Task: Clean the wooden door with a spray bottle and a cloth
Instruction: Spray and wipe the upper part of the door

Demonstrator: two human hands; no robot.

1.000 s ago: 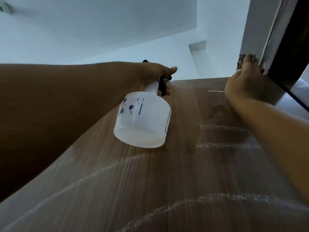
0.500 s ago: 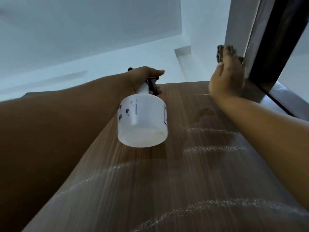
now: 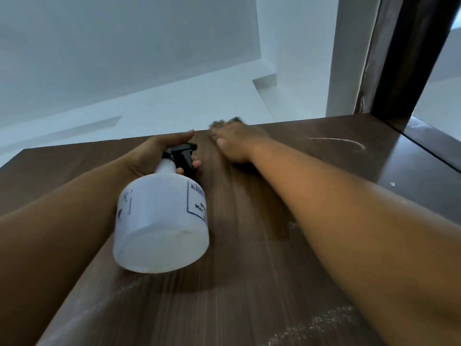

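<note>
Up near the door (image 3: 249, 245) top edge, right hand (image 3: 234, 143) seemingly presses cloth (image 3: 219, 124).

The scene is lit by soft, cool daylight. A dull sheen is seen along the right edge of the wooden door (image 3: 249, 270). The right hand (image 3: 234, 142) near the door's top edge is smeared by motion blur. Straight lines are bowed by wide-angle distortion toward the frame edges.

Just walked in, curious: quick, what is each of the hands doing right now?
Left hand: grips the spray bottle at its neck.
Right hand: presses a cloth against the wooden door; blurred.
</note>
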